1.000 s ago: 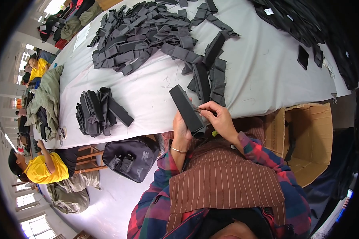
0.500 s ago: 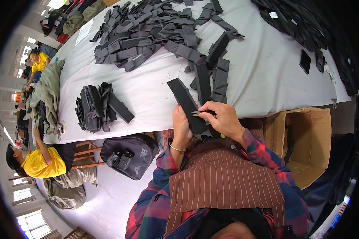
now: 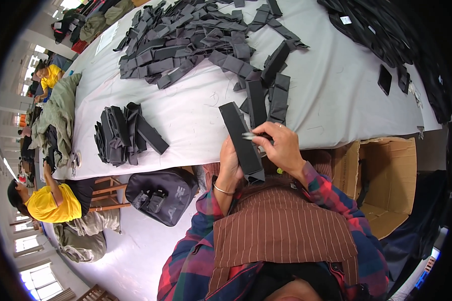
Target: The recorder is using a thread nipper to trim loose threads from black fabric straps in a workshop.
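Observation:
A black folded fabric strip (image 3: 239, 138) slants up over the table's front edge. My left hand (image 3: 228, 163) is closed around its left side near the lower end. Closed on small metal thread snips (image 3: 248, 136), my right hand (image 3: 283, 150) is at the strip's right edge, the blade tips against or just over it. Most of the snips is hidden in my fingers. Several similar dark strips (image 3: 256, 105) lie on the table just beyond my right hand.
A large heap of dark strips (image 3: 186, 45) covers the far table; a smaller stack (image 3: 116, 135) lies left. A black phone (image 3: 384, 79) and black garments (image 3: 386, 30) are at right. An open cardboard box (image 3: 386, 185) and black bag (image 3: 161, 195) flank me. Co-workers are at left.
The strip has shifted slightly right and turned a little in my left hand. My right hand has moved slightly up, carrying the snips higher along the strip's edge.

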Motion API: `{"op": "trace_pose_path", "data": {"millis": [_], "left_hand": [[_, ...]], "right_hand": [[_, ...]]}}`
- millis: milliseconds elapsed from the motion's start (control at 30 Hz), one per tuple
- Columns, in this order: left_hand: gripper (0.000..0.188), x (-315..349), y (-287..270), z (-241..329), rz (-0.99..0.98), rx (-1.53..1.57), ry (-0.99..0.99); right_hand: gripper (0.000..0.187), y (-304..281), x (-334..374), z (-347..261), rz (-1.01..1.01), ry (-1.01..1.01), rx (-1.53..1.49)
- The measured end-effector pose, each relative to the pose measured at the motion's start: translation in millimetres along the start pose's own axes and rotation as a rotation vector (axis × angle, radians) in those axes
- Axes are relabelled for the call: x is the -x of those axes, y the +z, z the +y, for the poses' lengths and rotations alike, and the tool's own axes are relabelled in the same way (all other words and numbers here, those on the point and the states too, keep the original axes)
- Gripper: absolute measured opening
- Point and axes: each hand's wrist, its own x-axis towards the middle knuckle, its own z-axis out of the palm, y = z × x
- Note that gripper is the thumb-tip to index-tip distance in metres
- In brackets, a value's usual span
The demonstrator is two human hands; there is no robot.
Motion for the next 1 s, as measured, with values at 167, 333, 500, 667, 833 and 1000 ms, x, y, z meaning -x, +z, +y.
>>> {"op": "trace_pose_path", "data": {"millis": [167, 333, 500, 667, 833, 1000], "left_hand": [[0.034, 6, 8, 4, 0.010, -0.019, -0.017], [0.031, 7, -4, 8, -0.151, -0.042, -0.078], [0.032, 15, 6, 7, -0.151, -0.030, -0.084], [0.033, 17, 6, 6, -0.184, 0.012, -0.122], [0.029, 15, 4, 2, -0.148, 0.055, -0.121], [0.025, 11, -5, 1, -0.219, -0.045, -0.097]], "right_hand": [[0.016, 3, -8, 1, 0.052, -0.010, 0.063], [0.015, 1, -10, 4, 0.084, 0.060, 0.060], [0.014, 5, -15, 10, 0.165, -0.011, 0.158], [0.014, 5, -16, 9, 0.195, 0.000, 0.191], [0.011, 5, -16, 13, 0.187, -0.091, 0.267], [0.012, -5, -20, 0, 0.086, 0.114, 0.049]]}}
